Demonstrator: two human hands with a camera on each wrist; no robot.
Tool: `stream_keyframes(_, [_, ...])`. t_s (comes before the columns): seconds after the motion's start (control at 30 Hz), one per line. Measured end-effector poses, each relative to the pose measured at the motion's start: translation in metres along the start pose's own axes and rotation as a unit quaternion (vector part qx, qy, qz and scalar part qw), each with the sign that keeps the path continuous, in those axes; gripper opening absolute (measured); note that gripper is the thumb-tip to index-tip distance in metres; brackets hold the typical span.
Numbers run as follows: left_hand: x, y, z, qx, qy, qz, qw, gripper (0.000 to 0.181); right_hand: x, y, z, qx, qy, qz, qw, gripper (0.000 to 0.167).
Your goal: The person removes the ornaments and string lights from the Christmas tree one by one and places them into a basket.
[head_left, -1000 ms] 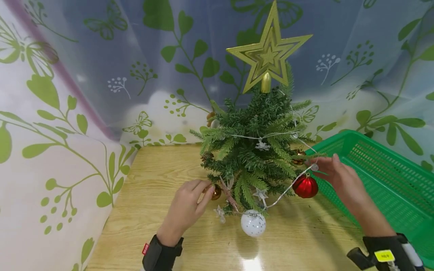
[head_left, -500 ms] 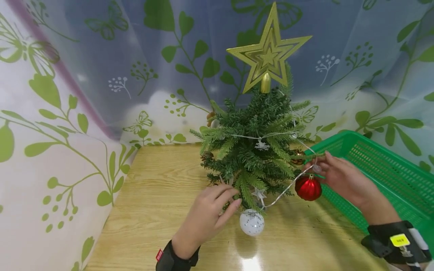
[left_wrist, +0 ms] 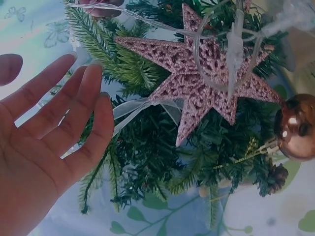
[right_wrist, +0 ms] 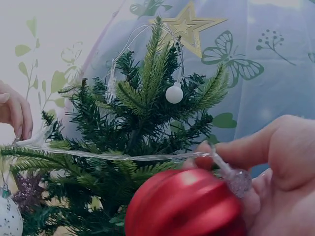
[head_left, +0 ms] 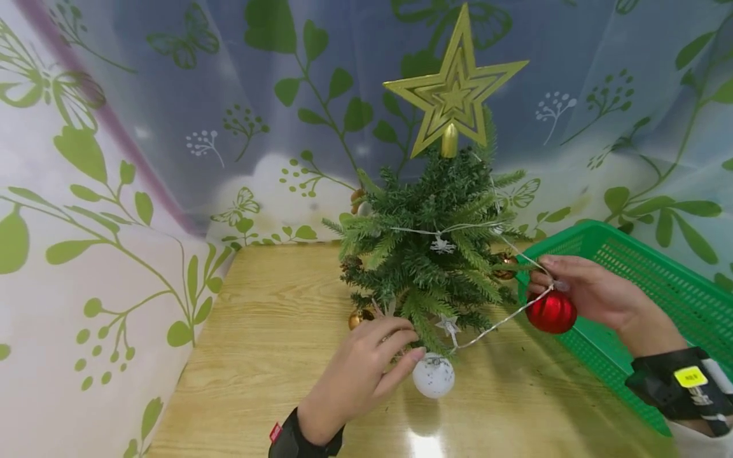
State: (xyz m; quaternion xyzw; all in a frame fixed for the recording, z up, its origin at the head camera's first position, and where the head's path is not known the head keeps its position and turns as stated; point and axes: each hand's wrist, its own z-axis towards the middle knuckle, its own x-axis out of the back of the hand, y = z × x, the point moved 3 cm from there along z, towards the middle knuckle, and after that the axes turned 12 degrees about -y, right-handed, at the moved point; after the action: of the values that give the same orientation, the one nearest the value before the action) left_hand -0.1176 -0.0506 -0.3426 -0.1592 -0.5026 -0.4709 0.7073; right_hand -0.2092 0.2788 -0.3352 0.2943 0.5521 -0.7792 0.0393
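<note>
My right hand (head_left: 607,296) pinches the wire of a clear string light (right_wrist: 147,157) at the tree's right side. A round clear bulb (right_wrist: 239,183) hangs by its fingers, and a ribbed red ball ornament (head_left: 551,312) hangs just below. My left hand (head_left: 363,375) is at the low front of the small Christmas tree (head_left: 435,210). In the left wrist view its fingers (left_wrist: 88,93) are loosely bent with nothing gripped, beside a pink glitter star ornament (left_wrist: 192,73) on a white ribbon. A speckled white ball (head_left: 433,376) hangs by the left fingertips.
A green plastic basket (head_left: 590,232) stands behind the right hand. Copper-gold balls (head_left: 359,318) hang low on the tree. A gold star (head_left: 455,95) tops it. The wooden table (head_left: 269,286) meets a leaf-patterned curtain (head_left: 321,76) behind and at the left.
My right hand has closed on the light string and drawn it to the right; the red ball has shifted right too. My left hand has moved right from the copper-gold ball to the tree's front.
</note>
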Motion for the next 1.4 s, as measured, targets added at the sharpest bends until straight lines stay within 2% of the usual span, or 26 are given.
stream_keyframes(0.07, [-0.001, -0.004, 0.004, -0.004, 0.003, -0.014, 0.9999, 0.03, 0.001, -0.006, 0.001, -0.029, -0.01, -0.05, 0.9983, 0.042])
stream_keyframes(0.13, [-0.001, -0.009, 0.01, -0.005, 0.012, -0.02, 0.9997, 0.029, 0.003, -0.01, 0.002, -0.053, -0.003, -0.078, 0.9956, 0.039])
stream_keyframes(0.2, [-0.001, -0.014, 0.016, -0.001, 0.019, -0.023, 0.9995, 0.028, 0.006, -0.014, 0.002, -0.074, 0.028, -0.107, 0.991, 0.035])
stream_keyframes(0.3, [0.0, -0.017, 0.026, 0.003, 0.028, -0.006, 0.9996, 0.029, 0.01, -0.019, 0.001, -0.097, 0.07, -0.142, 0.9826, 0.03])
stream_keyframes(0.5, [-0.002, -0.011, 0.036, 0.004, 0.0, 0.017, 0.9998, 0.029, 0.011, -0.027, 0.003, -0.105, 0.092, -0.225, 0.9642, 0.023])
stream_keyframes(0.57, [-0.001, -0.008, 0.036, 0.01, -0.012, 0.021, 0.9997, 0.031, 0.011, -0.03, 0.003, -0.117, 0.121, -0.27, 0.9481, 0.02])
stream_keyframes(0.67, [-0.001, -0.006, 0.036, 0.022, -0.031, 0.025, 0.9989, 0.037, 0.009, -0.036, 0.003, -0.152, 0.17, -0.344, 0.9107, 0.014])
stream_keyframes(0.73, [0.0, -0.005, 0.037, 0.033, -0.04, 0.028, 0.9982, 0.04, 0.006, -0.04, 0.004, -0.169, 0.185, -0.385, 0.8881, 0.013])
stream_keyframes(0.83, [-0.001, -0.007, 0.039, 0.054, -0.05, 0.036, 0.9966, 0.045, 0.003, -0.045, 0.007, -0.173, 0.202, -0.428, 0.8641, 0.015])
stream_keyframes(0.9, [-0.004, -0.009, 0.041, 0.068, -0.064, 0.048, 0.9944, 0.049, 0.001, -0.046, 0.009, -0.174, 0.224, -0.455, 0.8442, 0.017])
stream_keyframes(1.0, [-0.01, -0.011, 0.041, 0.074, -0.092, 0.071, 0.9904, 0.052, 0.001, -0.045, 0.007, -0.18, 0.26, -0.487, 0.8137, 0.019])
stream_keyframes(1.03, [-0.012, -0.011, 0.041, 0.072, -0.101, 0.079, 0.9892, 0.052, 0.001, -0.044, 0.005, -0.181, 0.273, -0.492, 0.8068, 0.02])
stream_keyframes(1.1, [-0.016, -0.01, 0.04, 0.065, -0.106, 0.087, 0.9885, 0.051, 0.002, -0.041, 0.001, -0.165, 0.281, -0.494, 0.8059, 0.017])
stream_keyframes(1.13, [-0.018, -0.009, 0.04, 0.062, -0.107, 0.089, 0.9883, 0.05, 0.003, -0.038, 0.0, -0.151, 0.282, -0.49, 0.8107, 0.015])
stream_keyframes(1.17, [-0.02, -0.009, 0.039, 0.06, -0.106, 0.089, 0.9885, 0.05, 0.003, -0.035, -0.003, -0.135, 0.28, -0.483, 0.8182, 0.012])
stream_keyframes(1.23, [-0.025, -0.007, 0.036, 0.062, -0.104, 0.088, 0.9887, 0.048, 0.004, -0.028, -0.007, -0.099, 0.27, -0.461, 0.8394, 0.011])
stream_keyframes(1.33, [-0.03, -0.005, 0.03, 0.068, -0.103, 0.086, 0.9887, 0.046, 0.005, -0.021, -0.012, -0.061, 0.269, -0.413, 0.8679, 0.017])
stream_keyframes(1.4, [-0.033, -0.004, 0.028, 0.069, -0.099, 0.088, 0.9887, 0.045, 0.006, -0.018, -0.015, -0.051, 0.285, -0.373, 0.8815, 0.021])
